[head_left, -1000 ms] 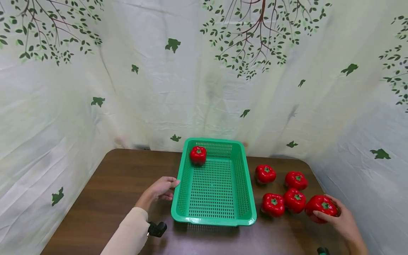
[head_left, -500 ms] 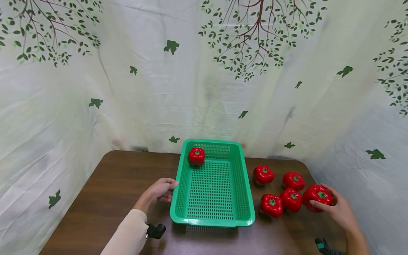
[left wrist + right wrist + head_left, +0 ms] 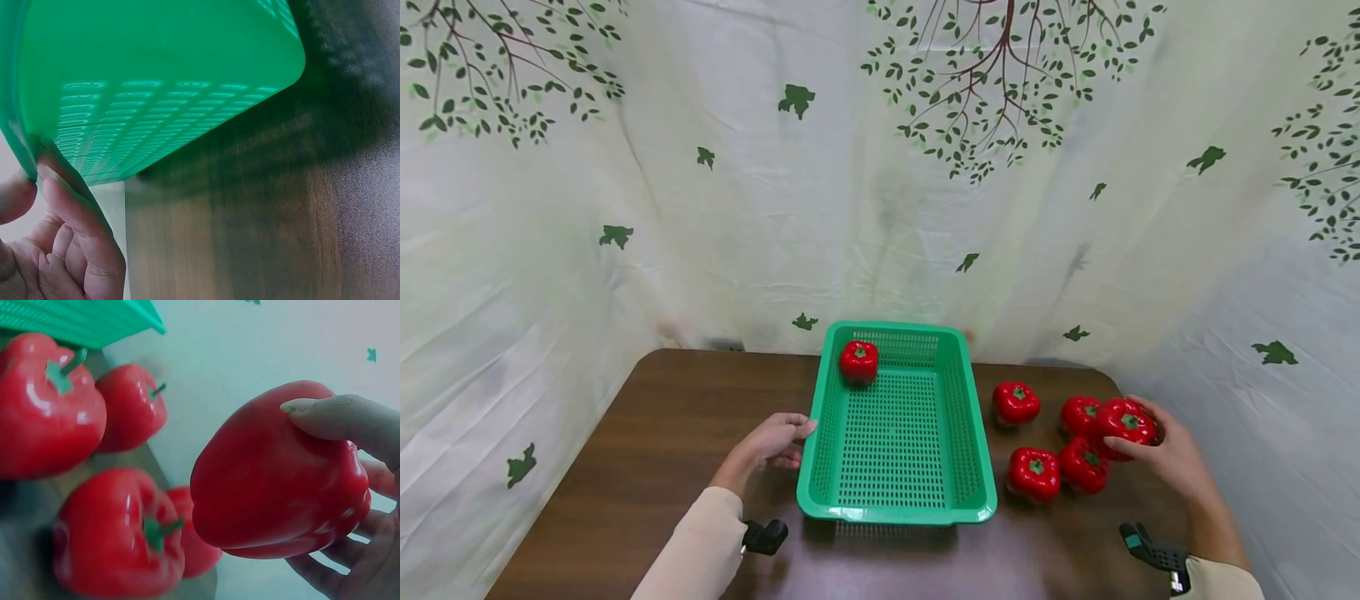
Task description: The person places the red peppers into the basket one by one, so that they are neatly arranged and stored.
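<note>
My left hand pinches the left rim of a green plastic basket. In the left wrist view, thumb and forefinger meet at the rim of its slotted wall. One red bell pepper stands in the basket's far left corner. At the right, my right hand grips another red bell pepper, thumb on one side and fingers round the other. The right wrist view shows this held pepper raised beside the others. Under and left of it sit more peppers, including a near one and a far one.
The brown wooden table reaches back to a pale cloth printed with branches and leaves, which also hangs at both sides. Two partly overlapped peppers, one behind and one in front, lie close to the held one.
My right hand has lifted its bell pepper and carried it left and away from me, so it now overlaps the rear pepper. The left hand stays at the basket rim.
</note>
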Demonstrator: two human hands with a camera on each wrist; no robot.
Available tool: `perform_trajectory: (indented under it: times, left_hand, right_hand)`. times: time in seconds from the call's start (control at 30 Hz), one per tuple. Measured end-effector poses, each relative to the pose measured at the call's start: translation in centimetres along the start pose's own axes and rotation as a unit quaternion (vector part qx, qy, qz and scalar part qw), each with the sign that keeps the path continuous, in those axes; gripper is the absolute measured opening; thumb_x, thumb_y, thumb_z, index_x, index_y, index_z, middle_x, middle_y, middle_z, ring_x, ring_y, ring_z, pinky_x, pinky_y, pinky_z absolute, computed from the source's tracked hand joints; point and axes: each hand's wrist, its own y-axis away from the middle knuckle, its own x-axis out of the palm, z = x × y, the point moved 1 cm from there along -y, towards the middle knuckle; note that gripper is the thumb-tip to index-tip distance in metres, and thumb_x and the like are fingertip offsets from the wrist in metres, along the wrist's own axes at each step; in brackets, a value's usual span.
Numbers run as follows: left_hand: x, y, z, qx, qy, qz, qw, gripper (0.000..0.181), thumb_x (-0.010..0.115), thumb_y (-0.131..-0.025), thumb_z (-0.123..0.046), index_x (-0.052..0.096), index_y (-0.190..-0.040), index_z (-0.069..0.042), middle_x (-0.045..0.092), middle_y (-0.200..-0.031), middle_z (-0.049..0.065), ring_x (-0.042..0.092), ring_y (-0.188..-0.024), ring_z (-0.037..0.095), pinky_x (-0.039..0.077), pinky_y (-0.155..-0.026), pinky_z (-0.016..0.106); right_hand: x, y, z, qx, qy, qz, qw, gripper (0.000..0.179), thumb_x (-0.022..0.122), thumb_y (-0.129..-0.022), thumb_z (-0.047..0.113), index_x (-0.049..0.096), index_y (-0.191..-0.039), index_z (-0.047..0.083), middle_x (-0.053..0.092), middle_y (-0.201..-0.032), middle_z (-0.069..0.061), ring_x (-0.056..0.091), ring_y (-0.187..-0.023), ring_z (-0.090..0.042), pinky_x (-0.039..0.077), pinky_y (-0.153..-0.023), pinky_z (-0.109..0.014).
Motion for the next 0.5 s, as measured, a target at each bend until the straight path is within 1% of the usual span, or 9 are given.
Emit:
perform_trajectory:
  times: [0.1, 0.2, 0.3, 0.4, 0.5]
  left_hand:
    - [0.0, 0.0, 0.1, -0.001, 0.001, 0.0, 1.0, 0.033, 0.053, -0.1, -0.023, 0.054, -0.119, 0.004, 0.061, -0.095, 0.012, 0.058, -0.061, 0.015, 0.054, -0.059, 0.026]
    - [0.1, 0.0, 0.3, -0.002, 0.0, 0.002, 1.0, 0.032, 0.052, -0.1, -0.023, 0.054, -0.118, 0.004, 0.061, -0.094, 0.011, 0.058, -0.06, 0.015, 0.054, -0.059, 0.027]
    - [0.2, -0.1, 0.3, 0.0, 0.003, 0.006, 1.0, 0.032, 0.053, -0.1, -0.023, 0.055, -0.118, 0.003, 0.061, -0.093, 0.011, 0.059, -0.06, 0.015, 0.055, -0.059, 0.027]
    - [0.2, -0.2, 0.1, 0.001, 0.005, 0.005, 1.0, 0.032, 0.053, -0.1, -0.023, 0.056, -0.118, 0.003, 0.061, -0.092, 0.011, 0.058, -0.06, 0.014, 0.055, -0.059, 0.027]
    - [0.0, -0.2, 0.1, -0.003, 0.004, -0.002, 1.0, 0.03, 0.053, -0.1, -0.023, 0.056, -0.117, 0.002, 0.061, -0.091, 0.011, 0.058, -0.059, 0.014, 0.054, -0.059, 0.027]
  right_hand:
    - [0.4, -0.5, 1.1, -0.011, -0.017, 0.007, 0.9998, 0.083, 0.074, -0.086, 0.028, 0.026, -0.148, -0.001, 0.039, -0.136, -0.03, 0.042, -0.116, -0.044, 0.052, -0.07, -0.026]
    - [1.1, -1.1, 1.9, -0.014, -0.026, 0.016, 0.9994, 0.082, 0.073, -0.086, 0.029, 0.026, -0.148, 0.001, 0.04, -0.136, -0.028, 0.043, -0.116, -0.042, 0.051, -0.073, -0.028]
    - [1.7, -1.9, 2.6, -0.021, -0.019, 0.02, 0.9994, 0.081, 0.073, -0.086, 0.031, 0.029, -0.148, 0.004, 0.042, -0.134, -0.028, 0.045, -0.115, -0.041, 0.051, -0.075, -0.031]
    - [2.3, -2.8, 3.4, -0.045, -0.017, 0.026, 0.9985, 0.079, 0.074, -0.086, 0.029, 0.031, -0.148, 0.005, 0.045, -0.133, -0.027, 0.047, -0.114, -0.041, 0.051, -0.076, -0.035]
    - [3.2, -3.7, 4.2, -0.065, -0.026, 0.035, 0.9969, 0.079, 0.075, -0.085, 0.027, 0.031, -0.147, 0.004, 0.046, -0.133, -0.027, 0.048, -0.114, -0.041, 0.052, -0.077, -0.035]
